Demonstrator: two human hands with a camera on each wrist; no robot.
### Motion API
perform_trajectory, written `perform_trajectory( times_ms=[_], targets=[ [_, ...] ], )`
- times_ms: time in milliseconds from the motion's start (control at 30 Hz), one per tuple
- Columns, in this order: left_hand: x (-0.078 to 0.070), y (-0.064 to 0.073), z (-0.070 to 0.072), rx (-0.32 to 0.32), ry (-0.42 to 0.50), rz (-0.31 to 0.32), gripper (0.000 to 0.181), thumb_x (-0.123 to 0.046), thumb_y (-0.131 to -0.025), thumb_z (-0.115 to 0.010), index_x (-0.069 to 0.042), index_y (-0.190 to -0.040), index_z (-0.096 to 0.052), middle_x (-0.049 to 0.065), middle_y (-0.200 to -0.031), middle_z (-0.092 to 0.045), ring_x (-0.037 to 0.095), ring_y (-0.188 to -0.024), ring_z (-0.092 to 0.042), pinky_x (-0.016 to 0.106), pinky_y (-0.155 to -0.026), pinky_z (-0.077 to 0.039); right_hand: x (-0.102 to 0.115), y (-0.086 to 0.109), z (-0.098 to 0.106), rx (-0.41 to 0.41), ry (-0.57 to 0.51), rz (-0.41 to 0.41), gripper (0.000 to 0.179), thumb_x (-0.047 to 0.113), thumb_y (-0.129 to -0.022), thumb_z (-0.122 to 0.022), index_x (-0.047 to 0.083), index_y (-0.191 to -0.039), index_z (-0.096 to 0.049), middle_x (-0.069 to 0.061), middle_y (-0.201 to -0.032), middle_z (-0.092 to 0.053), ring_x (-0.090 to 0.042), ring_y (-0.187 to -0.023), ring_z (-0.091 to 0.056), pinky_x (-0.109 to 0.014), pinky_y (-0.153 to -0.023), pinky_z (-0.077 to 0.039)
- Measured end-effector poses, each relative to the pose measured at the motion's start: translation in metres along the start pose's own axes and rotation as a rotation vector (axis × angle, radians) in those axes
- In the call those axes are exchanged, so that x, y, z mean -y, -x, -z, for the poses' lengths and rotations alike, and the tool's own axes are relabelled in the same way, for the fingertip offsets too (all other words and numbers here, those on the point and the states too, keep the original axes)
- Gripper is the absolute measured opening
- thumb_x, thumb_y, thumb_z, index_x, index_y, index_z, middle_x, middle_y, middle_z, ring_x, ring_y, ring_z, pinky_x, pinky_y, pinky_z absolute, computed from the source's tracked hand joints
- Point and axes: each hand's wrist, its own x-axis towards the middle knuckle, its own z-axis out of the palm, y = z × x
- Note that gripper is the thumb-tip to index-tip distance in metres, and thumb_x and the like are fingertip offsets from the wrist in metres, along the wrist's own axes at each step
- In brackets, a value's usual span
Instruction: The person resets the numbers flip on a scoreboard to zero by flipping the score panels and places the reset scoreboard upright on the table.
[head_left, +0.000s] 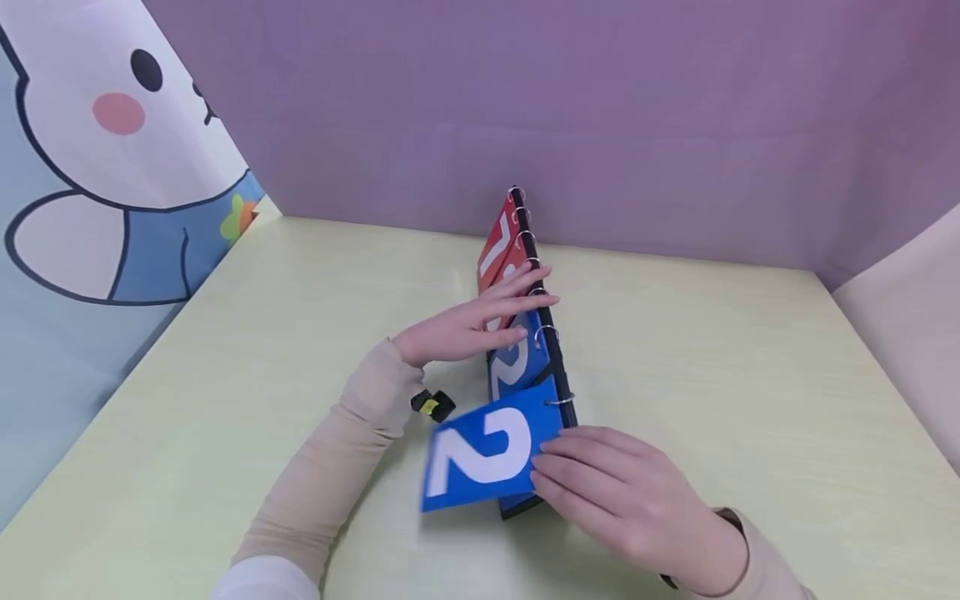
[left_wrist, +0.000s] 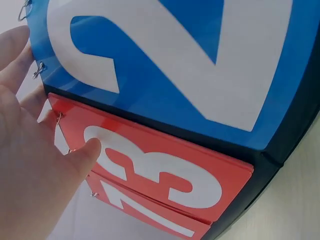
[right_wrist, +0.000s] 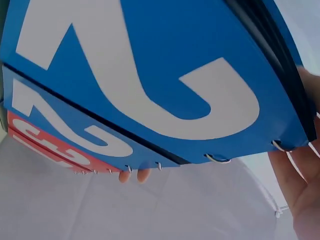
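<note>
A flip scoreboard stands across the middle of the table, its number cards hung on metal rings along a black top rail. My left hand holds its top edge mid-length, fingers over the rail and thumb on the red card bearing a 3. The near blue card with a white 2 swings out leftward from its ring, its free end blurred. Fairly straight fingers of my right hand touch that card near the rail; the right thumb is hidden in the head view.
Another blue card showing 2 and a red card hang farther along. A small black piece with a yellow mark sits at the left wrist. A purple cloth backs the pale table; a cartoon-print cloth hangs left.
</note>
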Motion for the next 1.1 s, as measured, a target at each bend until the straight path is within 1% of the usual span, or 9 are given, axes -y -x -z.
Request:
perform_trajectory(
  times_ms=[167, 400, 500, 633, 700, 767, 900, 1000, 1100],
  targets=[
    [-0.002, 0.001, 0.002, 0.005, 0.017, 0.025, 0.056, -0.021, -0.096, -0.052, -0.018, -0.148, -0.033, -0.008, -0.160, -0.004, 0.007, -0.145, 0.001, 0.045, -0.109, -0.036, 0.002, 0.000, 0.003, 0.141, -0.004, -0.076, 0.045, 0.013, -0.105, -0.028, 0.012, -0.092, -0.071, 0.000, -0.094, -0.071, -0.017, -0.093, -0.064, -0.037, -0.089, -0.050],
    [0.001, -0.002, 0.000, 0.007, 0.024, 0.006, 0.056, -0.025, -0.096, -0.052, -0.018, -0.149, -0.032, -0.011, -0.160, -0.003, 0.003, -0.145, 0.003, 0.041, -0.111, -0.033, -0.003, 0.000, -0.003, 0.130, -0.094, -0.128, 0.032, 0.019, -0.097, -0.037, 0.013, -0.082, -0.064, 0.001, -0.088, -0.066, -0.020, -0.097, -0.060, -0.039, -0.099, -0.040],
    [0.002, -0.003, -0.002, 0.007, 0.032, 0.002, 0.056, -0.023, -0.097, -0.051, -0.017, -0.149, -0.031, -0.011, -0.160, -0.003, 0.003, -0.145, 0.003, 0.041, -0.112, -0.032, -0.011, 0.003, -0.005, 0.039, -0.245, -0.123, 0.026, 0.019, -0.097, -0.042, 0.010, -0.088, -0.066, -0.002, -0.092, -0.064, -0.022, -0.099, -0.057, -0.035, -0.105, -0.036],
    [0.001, -0.001, -0.002, -0.007, 0.030, 0.009, 0.056, -0.020, -0.096, -0.052, -0.017, -0.148, -0.032, -0.010, -0.160, -0.004, 0.005, -0.145, 0.003, 0.043, -0.111, -0.033, -0.028, 0.009, -0.006, -0.207, -0.483, -0.148, 0.024, 0.015, -0.097, -0.048, 0.001, -0.087, -0.065, -0.009, -0.095, -0.062, -0.022, -0.101, -0.054, -0.026, -0.105, -0.036],
    [0.000, -0.001, -0.002, -0.014, 0.029, 0.012, 0.056, -0.019, -0.096, -0.052, -0.018, -0.148, -0.033, -0.008, -0.160, -0.004, 0.007, -0.145, 0.002, 0.043, -0.111, -0.034, -0.036, 0.015, -0.003, -0.280, -0.551, -0.254, 0.020, 0.005, -0.094, -0.046, -0.002, -0.087, -0.064, -0.008, -0.097, -0.063, -0.018, -0.103, -0.055, -0.023, -0.102, -0.039],
    [0.000, -0.001, -0.002, -0.014, 0.030, 0.014, 0.056, -0.019, -0.095, -0.053, -0.017, -0.148, -0.033, -0.008, -0.160, -0.005, 0.007, -0.145, 0.002, 0.043, -0.110, -0.035, -0.042, 0.021, 0.001, -0.280, -0.587, -0.400, 0.019, -0.006, -0.090, -0.045, -0.001, -0.089, -0.064, -0.005, -0.099, -0.064, -0.013, -0.104, -0.056, -0.019, -0.098, -0.040],
    [-0.001, -0.002, -0.001, -0.016, 0.022, 0.011, 0.056, -0.019, -0.095, -0.053, -0.016, -0.148, -0.033, -0.008, -0.160, -0.004, 0.008, -0.146, 0.002, 0.045, -0.110, -0.034, -0.052, 0.029, 0.003, -0.016, -0.553, -0.650, 0.030, -0.011, -0.084, -0.053, 0.009, -0.103, -0.063, 0.003, -0.105, -0.064, -0.008, -0.103, -0.056, -0.018, -0.093, -0.044],
    [-0.001, -0.001, -0.002, -0.021, 0.018, 0.015, 0.056, -0.020, -0.095, -0.053, -0.016, -0.148, -0.033, -0.008, -0.160, -0.005, 0.008, -0.146, 0.002, 0.046, -0.110, -0.034, -0.063, 0.036, -0.004, 0.245, -0.607, -0.714, 0.034, 0.007, -0.082, -0.070, 0.011, -0.115, -0.059, 0.002, -0.112, -0.063, -0.011, -0.106, -0.056, -0.029, -0.093, -0.048],
    [0.000, -0.001, -0.005, -0.015, 0.019, 0.019, 0.056, -0.020, -0.095, -0.053, -0.017, -0.148, -0.033, -0.009, -0.160, -0.004, 0.008, -0.146, 0.002, 0.046, -0.111, -0.034, -0.069, 0.043, -0.011, 0.406, -0.675, -0.732, 0.055, 0.026, -0.074, -0.081, 0.008, -0.120, -0.056, -0.001, -0.116, -0.062, -0.016, -0.108, -0.057, -0.040, -0.092, -0.050]
  ],
)
